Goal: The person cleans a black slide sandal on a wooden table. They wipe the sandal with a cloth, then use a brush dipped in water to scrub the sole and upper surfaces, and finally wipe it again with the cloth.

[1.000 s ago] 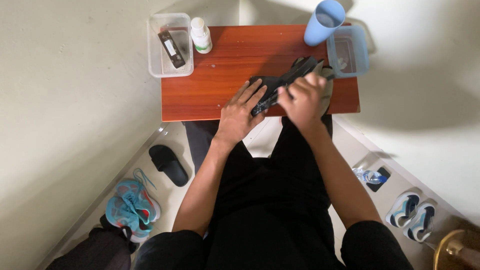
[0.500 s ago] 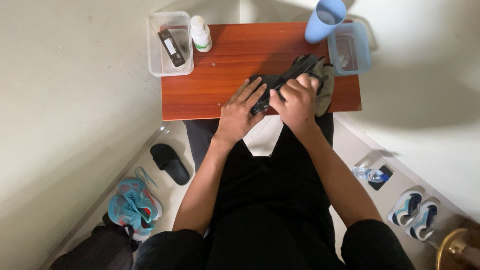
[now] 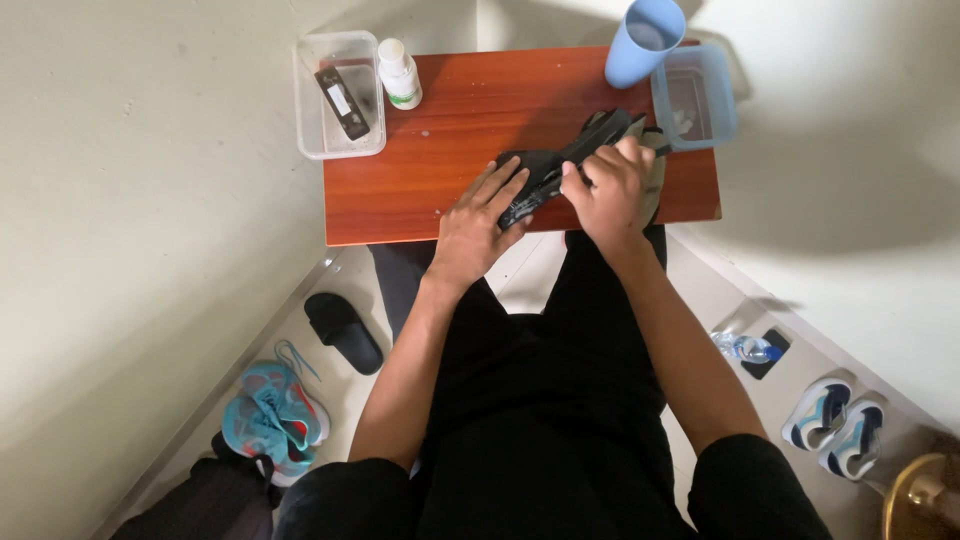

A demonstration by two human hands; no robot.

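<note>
Two bare hands meet over a black cloth (image 3: 545, 170) on a small red-brown table (image 3: 440, 150): the left hand (image 3: 478, 222) lies flat, fingers spread, pressing it down, while the right hand (image 3: 610, 185) curls closed, gripping its edge.

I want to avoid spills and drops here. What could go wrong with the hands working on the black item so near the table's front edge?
The black item lies near the table front edge under the left hand and right hand; it might slip off. The blue cup stands just behind the right hand; a backward push could tip it.
</note>
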